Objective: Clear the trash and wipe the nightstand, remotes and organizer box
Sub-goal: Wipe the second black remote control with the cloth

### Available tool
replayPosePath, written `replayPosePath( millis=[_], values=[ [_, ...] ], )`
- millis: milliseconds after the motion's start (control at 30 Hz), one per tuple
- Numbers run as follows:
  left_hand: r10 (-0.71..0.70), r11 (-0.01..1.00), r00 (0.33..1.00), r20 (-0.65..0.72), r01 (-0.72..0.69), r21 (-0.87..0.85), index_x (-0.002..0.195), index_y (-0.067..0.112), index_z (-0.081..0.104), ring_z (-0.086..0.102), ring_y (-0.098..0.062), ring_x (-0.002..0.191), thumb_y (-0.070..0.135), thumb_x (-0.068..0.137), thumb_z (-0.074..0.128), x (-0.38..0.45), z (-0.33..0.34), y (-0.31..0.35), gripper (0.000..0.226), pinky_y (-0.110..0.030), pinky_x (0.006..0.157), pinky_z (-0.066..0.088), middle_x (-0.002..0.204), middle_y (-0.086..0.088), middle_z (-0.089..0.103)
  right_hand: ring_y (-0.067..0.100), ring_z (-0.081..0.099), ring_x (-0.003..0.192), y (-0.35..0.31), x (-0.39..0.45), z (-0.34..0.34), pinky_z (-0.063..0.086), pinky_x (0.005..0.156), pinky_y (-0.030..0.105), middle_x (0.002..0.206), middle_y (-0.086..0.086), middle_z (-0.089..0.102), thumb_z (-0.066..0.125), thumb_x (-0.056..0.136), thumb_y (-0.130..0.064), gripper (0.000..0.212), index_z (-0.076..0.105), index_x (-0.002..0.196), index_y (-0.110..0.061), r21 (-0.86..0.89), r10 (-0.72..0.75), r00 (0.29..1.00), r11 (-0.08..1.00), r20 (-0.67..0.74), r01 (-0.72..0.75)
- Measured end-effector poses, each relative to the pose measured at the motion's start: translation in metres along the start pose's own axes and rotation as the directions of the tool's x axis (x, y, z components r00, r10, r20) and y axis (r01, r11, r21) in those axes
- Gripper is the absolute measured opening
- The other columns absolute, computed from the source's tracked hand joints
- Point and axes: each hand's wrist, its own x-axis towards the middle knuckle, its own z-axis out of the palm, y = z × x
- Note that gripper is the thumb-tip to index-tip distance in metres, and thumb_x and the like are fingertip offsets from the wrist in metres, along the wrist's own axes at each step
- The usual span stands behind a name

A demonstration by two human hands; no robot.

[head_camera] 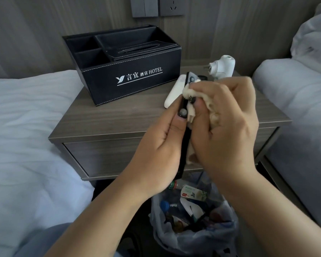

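You held the black remote [183, 115] edge-on above the front of the nightstand [107, 119], your left hand [156, 147] curled round its lower half with the thumb laid along the near edge; your right hand [224, 123] was closed on a cream cloth [211, 108], fingers bunching it against the remote's button face. Judged as a light, stiff plastic bar, smooth enough to twist in the grip if you rubbed hard; taking it low and along the long edges, as you did, looked the sound hold, leaving the upper face free for the cloth. The cloth read as soft and limp, so it needed wadding to give any pressure. A white remote [174, 91] lay flat on the nightstand just behind the black one, beside the black organizer box [130, 78], which stood at the back left; likely light and rigid-walled, best steadied by a wall while wiped. A white plug-in device [220, 67] sat at the back right. Below, a bag-lined bin [193, 219] held wrappers and a bottle. Hidden: most of the black remote's face, behind cloth and fingers; its lower end, behind your left palm; the far end of the white remote; the box's tissue slot contents. Whether the cloth was damp could not be told
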Motion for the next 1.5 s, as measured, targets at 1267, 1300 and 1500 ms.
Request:
replayPosePath(
  millis=[1267,1300,1500],
  values=[
    [0.112,0.983,0.991,-0.074,-0.121,-0.135,0.122,0.020,0.060,0.060,-0.004,0.118,0.022,0.104,0.028,0.000,0.005,0.003,0.037,-0.017,0.096,0.045,0.118,0.011,0.069,0.002,0.058,0.086,-0.006,-0.004,-0.011,0.043,0.077,0.006,0.098,-0.001,0.059,0.060,0.091,-0.012,0.015,0.069,0.103,-0.014,0.161,0.338,0.941,0.927,0.026,-0.338],
    [0.109,0.984,0.991,-0.077,-0.119,-0.133,0.124,0.018,0.059,0.060,-0.007,0.119,0.023,0.104,0.028,0.000,0.005,0.002,0.037,-0.020,0.097,0.046,0.120,0.008,0.069,0.002,0.057,0.086,-0.006,-0.005,-0.011,0.042,0.077,0.005,0.097,0.000,0.059,0.060,0.091,-0.011,0.015,0.069,0.103,-0.012,0.144,0.317,0.948,0.938,0.012,-0.315],
    [0.055,0.986,0.996,-0.067,-0.064,-0.155,0.107,0.021,0.065,0.069,-0.006,0.080,0.025,0.104,0.030,-0.002,0.005,0.003,0.035,-0.016,0.068,0.052,0.088,0.006,0.072,-0.005,0.048,0.085,0.000,0.002,-0.009,0.037,0.080,0.001,0.098,0.003,0.052,0.060,0.089,-0.002,0.017,0.069,0.103,-0.002,0.012,0.111,0.993,0.994,-0.030,-0.110]
  ],
)
